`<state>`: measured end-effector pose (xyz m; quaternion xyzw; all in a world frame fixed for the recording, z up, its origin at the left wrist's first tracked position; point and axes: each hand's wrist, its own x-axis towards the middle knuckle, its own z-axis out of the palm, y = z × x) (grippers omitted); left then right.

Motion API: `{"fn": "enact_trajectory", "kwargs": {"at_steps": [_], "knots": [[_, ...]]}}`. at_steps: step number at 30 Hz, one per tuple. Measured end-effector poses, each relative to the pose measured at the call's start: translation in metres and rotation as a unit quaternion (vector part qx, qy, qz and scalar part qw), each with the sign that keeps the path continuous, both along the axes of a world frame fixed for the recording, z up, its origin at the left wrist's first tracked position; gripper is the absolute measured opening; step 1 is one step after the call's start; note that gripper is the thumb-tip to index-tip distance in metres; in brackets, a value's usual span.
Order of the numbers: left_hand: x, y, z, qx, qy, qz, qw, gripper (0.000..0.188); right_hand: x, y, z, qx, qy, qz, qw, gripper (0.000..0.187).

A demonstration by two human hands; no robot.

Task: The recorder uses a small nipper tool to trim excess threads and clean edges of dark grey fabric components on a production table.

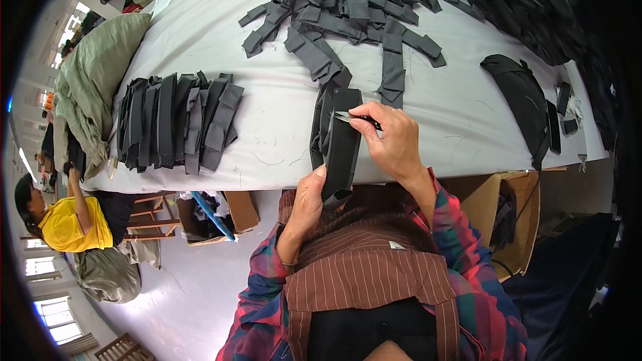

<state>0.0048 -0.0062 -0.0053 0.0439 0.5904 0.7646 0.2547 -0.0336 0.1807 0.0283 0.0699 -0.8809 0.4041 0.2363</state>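
My left hand [309,195] grips the lower end of a dark grey fabric strip [345,150], held upright at the table's near edge. It looks folded or layered, and its far end meets other strips. Pinched in my right hand [393,139] is a small pair of thread snips [344,117], with pointed metal blades at the strip's upper part. Whether the blades touch the cloth I cannot tell. Beyond my hands spreads a loose heap of similar grey strips [354,3]. To the left lies a neat row of grey strips [179,120], side by side.
White cloth covers the table [274,127]. At right lie a curved black fabric piece [518,103] and a black bundle [528,3]. Cardboard boxes [242,210] [528,227] stand below the table edge. A person in yellow [90,224] is at far left, near a greenish cloth heap [100,70].
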Motion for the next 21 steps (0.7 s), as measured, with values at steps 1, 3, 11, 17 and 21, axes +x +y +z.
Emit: {"fn": "enact_trajectory", "kwargs": {"at_steps": [1, 3, 11, 17, 21], "knots": [[0.000, 0.000, -0.001, 0.000, 0.000, 0.000, 1.000, 0.052, 0.000, 0.001, 0.000, 0.000, 0.000, 0.000, 1.000, 0.013], [-0.001, -0.002, -0.006, -0.046, 0.028, 0.003, 0.999, 0.052, 0.000, 0.002, 0.001, 0.021, -0.010, 0.014, 1.000, 0.012], [-0.009, 0.003, 0.011, 0.094, -0.017, 0.039, 0.995, 0.043, 0.003, 0.006, -0.006, -0.188, -0.076, -0.011, 0.979, 0.016], [-0.015, -0.002, 0.008, 0.191, -0.072, 0.034, 0.978, 0.036, 0.035, -0.006, 0.003, -0.263, -0.220, 0.213, 0.915, 0.031], [-0.014, 0.002, 0.007, 0.139, -0.059, 0.079, 0.985, 0.033, 0.049, -0.013, -0.014, -0.206, -0.186, 0.273, 0.921, 0.019]]}}
